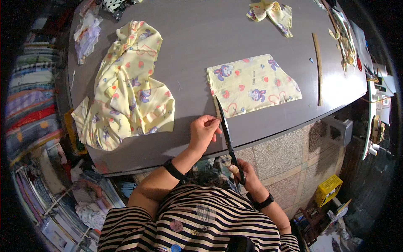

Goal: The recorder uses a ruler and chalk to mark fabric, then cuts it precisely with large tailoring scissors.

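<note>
A flat piece of yellow printed fabric (252, 85) lies on the grey table (189, 41). Long dark fabric shears (227, 135) reach over the table's front edge, their blades at the fabric's left edge. My right hand (247, 176) is closed around the shears' handles. Between the thumb and fingers of my left hand (206, 129) is the lower end of a narrow strip (217, 107) along that same edge, just left of the blades. A larger crumpled length of the same printed fabric (135, 94) lies to the left.
A knotted yellow fabric scrap (272, 14) lies at the back. A wooden strip (318, 69) lies at the right, near more scraps (346, 44). Purple-white scraps (88, 36) are at the back left. Stacked fabrics (31, 94) stand left of the table; a yellow crate (328, 190) is on the floor.
</note>
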`<action>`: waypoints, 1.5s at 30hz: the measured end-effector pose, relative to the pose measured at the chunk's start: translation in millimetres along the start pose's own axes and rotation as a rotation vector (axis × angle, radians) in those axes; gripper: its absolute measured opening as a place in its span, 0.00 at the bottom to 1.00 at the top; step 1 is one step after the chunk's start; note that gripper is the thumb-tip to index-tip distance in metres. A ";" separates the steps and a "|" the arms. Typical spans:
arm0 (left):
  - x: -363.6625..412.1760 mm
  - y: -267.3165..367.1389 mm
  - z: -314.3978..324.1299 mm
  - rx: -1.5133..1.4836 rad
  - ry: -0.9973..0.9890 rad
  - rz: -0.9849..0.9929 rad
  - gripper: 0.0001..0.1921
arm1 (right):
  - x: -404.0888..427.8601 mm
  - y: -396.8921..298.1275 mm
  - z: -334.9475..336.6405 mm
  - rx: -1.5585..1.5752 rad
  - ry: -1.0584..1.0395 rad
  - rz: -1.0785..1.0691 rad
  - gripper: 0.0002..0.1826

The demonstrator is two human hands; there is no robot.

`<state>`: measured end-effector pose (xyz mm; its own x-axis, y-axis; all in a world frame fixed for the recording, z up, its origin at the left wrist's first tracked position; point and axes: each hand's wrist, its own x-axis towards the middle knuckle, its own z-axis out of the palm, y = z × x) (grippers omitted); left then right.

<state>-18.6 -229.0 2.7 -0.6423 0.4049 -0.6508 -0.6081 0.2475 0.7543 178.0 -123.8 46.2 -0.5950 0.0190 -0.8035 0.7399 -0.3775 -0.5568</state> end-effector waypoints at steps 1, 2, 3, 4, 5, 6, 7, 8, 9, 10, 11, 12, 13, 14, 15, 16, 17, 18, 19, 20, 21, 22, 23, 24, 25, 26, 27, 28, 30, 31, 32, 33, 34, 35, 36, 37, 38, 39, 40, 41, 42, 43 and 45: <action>-0.3 -0.3 0.0 0.011 0.004 0.004 0.09 | 1.9 0.1 -0.5 0.030 -0.008 -0.016 0.18; 0.4 -0.9 -0.4 0.009 0.005 0.006 0.09 | 3.2 -0.9 -0.7 0.059 -0.016 -0.033 0.18; 0.7 -1.8 -1.3 0.003 -0.006 0.009 0.08 | 4.3 -6.6 1.8 0.058 -0.017 -0.032 0.18; 0.8 -2.3 -2.0 -0.002 -0.017 0.011 0.08 | 6.3 -17.1 5.6 0.096 -0.003 -0.022 0.19; 0.4 -2.7 -2.0 -0.003 -0.016 0.011 0.08 | 9.5 -24.6 7.4 0.134 0.010 -0.013 0.19; -0.4 -0.3 -0.9 -0.003 -0.008 -0.008 0.08 | 12.5 -27.3 2.8 0.082 -0.044 0.031 0.21; -0.9 1.3 -0.3 -0.003 -0.001 -0.028 0.08 | 14.8 -30.1 4.2 0.081 -0.045 0.031 0.21; -0.9 1.9 -0.2 -0.004 0.000 -0.028 0.08 | 16.5 -33.2 7.2 0.114 -0.037 -0.004 0.21; -1.0 1.6 0.0 -0.025 -0.005 -0.028 0.08 | 17.4 -35.9 9.5 0.146 -0.030 -0.037 0.22; -1.1 1.3 -0.4 -0.046 -0.011 -0.028 0.07 | 15.6 -40.8 11.5 0.144 -0.032 -0.035 0.22; -1.3 1.2 -1.3 -0.048 -0.008 -0.029 0.07 | 12.0 -47.7 13.6 0.135 -0.023 -0.026 0.21; -1.3 1.6 -1.7 -0.041 -0.020 -0.025 0.07 | 10.0 -52.0 14.5 0.124 -0.012 -0.017 0.21; -1.5 1.9 -1.9 -0.034 -0.031 -0.021 0.07 | 11.1 -49.8 12.9 0.122 -0.011 -0.016 0.21; -1.8 2.0 -2.0 -0.037 -0.030 -0.021 0.07 | 13.2 -44.0 9.8 0.080 -0.014 -0.010 0.20; -2.0 2.3 -2.1 -0.034 -0.030 -0.027 0.07 | 15.6 -40.9 7.6 0.039 -0.017 -0.006 0.19; -2.2 2.4 -2.1 -0.031 -0.030 -0.033 0.07 | 18.3 -40.1 5.8 0.036 -0.017 -0.005 0.19; -2.1 2.1 -2.1 -0.034 -0.029 -0.032 0.07 | 21.4 -41.1 4.3 0.037 -0.025 -0.014 0.19; -1.9 1.3 -2.5 -0.041 -0.029 -0.031 0.07 | 24.9 -41.9 3.8 0.039 -0.034 -0.022 0.19; -2.0 0.9 -2.7 -0.048 -0.029 -0.029 0.07 | 29.0 -43.3 4.0 0.038 -0.035 -0.022 0.19; -2.3 0.6 -2.6 -0.048 -0.027 -0.030 0.07 | 33.5 -45.4 5.0 0.054 -0.012 -0.037 0.18; -2.9 1.7 -2.6 -0.048 -0.038 -0.043 0.07 | 37.9 -47.8 6.7 0.071 0.010 -0.051 0.19; -3.1 2.3 -2.9 -0.048 -0.049 -0.056 0.06 | 40.3 -51.6 9.3 0.069 0.022 -0.071 0.18; -2.7 2.2 -3.4 -0.048 -0.047 -0.056 0.06 | 41.1 -52.3 8.5 0.068 0.020 -0.070 0.18; -2.4 1.5 -3.6 -0.066 -0.054 -0.062 0.06 | 41.2 -52.7 6.1 0.059 -0.002 -0.065 0.18; -2.2 1.1 -4.0 -0.083 -0.062 -0.068 0.06 | 41.4 -53.2 4.9 0.049 -0.024 -0.060 0.18; -2.5 1.0 -4.7 -0.086 -0.060 -0.069 0.06 | 40.8 -54.5 5.9 0.047 -0.025 -0.058 0.18; -2.6 1.7 -5.1 -0.064 -0.067 -0.058 0.06 | 39.1 -56.6 6.9 0.052 -0.019 -0.053 0.18; -2.8 2.5 -5.3 -0.042 -0.074 -0.047 0.06 | 38.1 -58.2 7.4 0.058 -0.012 -0.048 0.18; -3.4 5.1 -5.9 -0.036 -0.076 -0.062 0.07 | 40.7 -57.0 5.9 0.057 -0.031 -0.051 0.19; -3.8 5.9 -6.0 -0.028 -0.078 -0.076 0.07 | 41.8 -57.8 5.7 0.059 -0.050 -0.056 0.21; -4.3 5.5 -5.9 -0.030 -0.077 -0.076 0.07 | 43.3 -60.2 5.4 0.056 -0.051 -0.055 0.21; -4.6 4.5 -6.3 -0.066 -0.072 -0.075 0.07 | 45.7 -68.1 7.9 0.029 -0.047 -0.071 0.21; -4.8 3.8 -6.6 -0.101 -0.067 -0.073 0.07 | 48.1 -73.3 9.3 0.001 -0.043 -0.088 0.21; -4.8 2.9 -6.3 -0.101 -0.066 -0.073 0.07 | 49.9 -74.9 9.5 0.000 -0.043 -0.088 0.21; -4.6 2.9 -5.5 -0.115 -0.055 -0.095 0.07 | 51.6 -76.7 9.7 0.055 -0.034 -0.067 0.21; -4.6 2.4 -5.0 -0.129 -0.043 -0.118 0.07 | 52.7 -77.9 9.9 0.109 -0.025 -0.047 0.22; -3.6 -1.3 -5.0 -0.128 -0.042 -0.116 0.07 | 52.7 -78.8 8.6 0.123 -0.034 -0.014 0.23; -2.5 -4.1 -4.1 -0.127 -0.041 -0.084 0.07 | 53.4 -78.2 7.9 0.122 -0.034 -0.016 0.23; -2.3 -7.1 -3.1 -0.125 -0.040 -0.052 0.06 | 54.5 -75.9 6.9 0.140 -0.072 -0.042 0.22; -2.7 -10.2 -2.8 -0.124 -0.044 -0.049 0.06 | 54.0 -74.5 5.9 0.159 -0.109 -0.069 0.22; -2.9 -6.8 -2.7 -0.073 -0.046 -0.063 0.06 | 49.7 -79.6 6.2 0.159 -0.105 -0.077 0.22; -3.9 -3.6 -2.4 -0.021 -0.050 -0.076 0.06 | 42.1 -86.8 7.0 0.055 -0.110 -0.080 0.22; -17.4 -23.2 -5.0 0.132 -0.144 0.075 0.02 | 28.3 -91.5 5.3 -0.051 -0.111 -0.098 0.22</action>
<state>4.3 -246.2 -3.9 -0.6043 0.5456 -0.5806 -0.4887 0.3217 0.8110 91.8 -93.7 75.6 -0.6939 -0.0502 -0.7184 0.6900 -0.3316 -0.6434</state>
